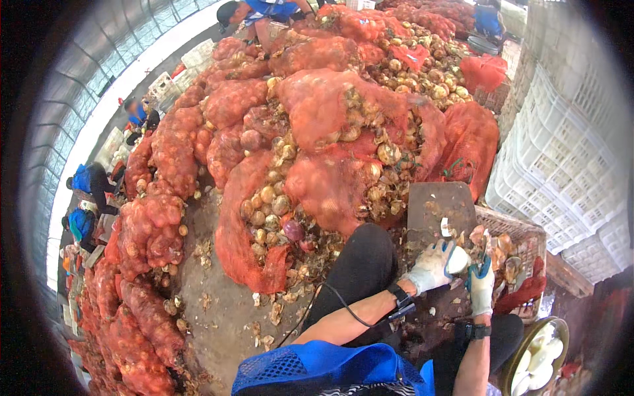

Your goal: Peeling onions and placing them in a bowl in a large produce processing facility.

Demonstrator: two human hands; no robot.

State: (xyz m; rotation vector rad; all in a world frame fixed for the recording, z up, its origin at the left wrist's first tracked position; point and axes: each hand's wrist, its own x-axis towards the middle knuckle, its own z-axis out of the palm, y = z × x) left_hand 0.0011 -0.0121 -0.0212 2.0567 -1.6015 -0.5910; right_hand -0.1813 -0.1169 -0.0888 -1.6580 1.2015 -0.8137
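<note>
My left hand point(430, 268), in a white glove with blue trim, is closed around a peeled white onion point(457, 261). Close beside it on the right, my right hand point(481, 289) wears a similar glove and has its fingers curled; what it grips is hidden or too small to make out. Both hands are over the near end of a dirty brown board point(439, 206) scattered with onion scraps. Loose onion skins point(503, 248) lie just beyond my right hand, at a plastic crate point(536, 236). Low on the right, a round bowl point(562, 323) holds several peeled white onions point(540, 367).
Red mesh sacks of onions point(323, 188) are heaped ahead and to the left, one spilling unpeeled onions point(269, 208). White crates point(548, 152) stand stacked at right. Skins litter the floor point(218, 317). Several people in blue vests, one point(82, 178) at far left, work around the heap.
</note>
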